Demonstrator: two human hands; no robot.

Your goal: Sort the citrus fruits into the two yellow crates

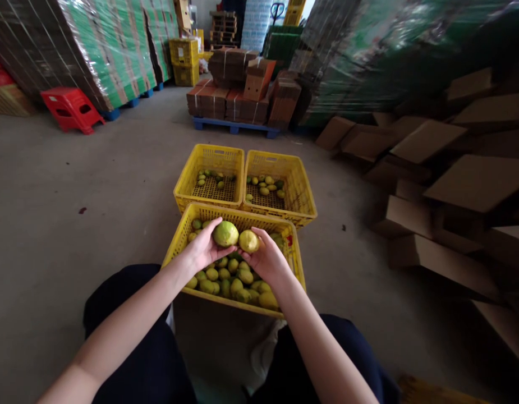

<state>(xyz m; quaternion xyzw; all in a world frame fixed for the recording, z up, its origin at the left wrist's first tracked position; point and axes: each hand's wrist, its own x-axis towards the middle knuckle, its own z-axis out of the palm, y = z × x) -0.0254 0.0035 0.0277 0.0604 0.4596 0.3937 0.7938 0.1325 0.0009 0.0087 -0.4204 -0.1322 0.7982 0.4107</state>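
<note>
My left hand (205, 247) is closed around a large green lemon (225, 233). Close beside it, my right hand (267, 257) grips a smaller, yellower lemon (248, 241). Both fruits are held up over a yellow plastic crate (234, 306) that stands between my knees. Many green and yellow lemons (236, 287) lie in this crate, partly hidden by my hands and forearms.
Beyond the near crate stand two more yellow crates, left (185, 178) and right (303, 188), each with several lemons. Flattened cartons (206, 101) sit on a blue pallet (234, 127). Open cardboard boxes (427, 258) pile up at right. A red stool (72, 108) stands at left.
</note>
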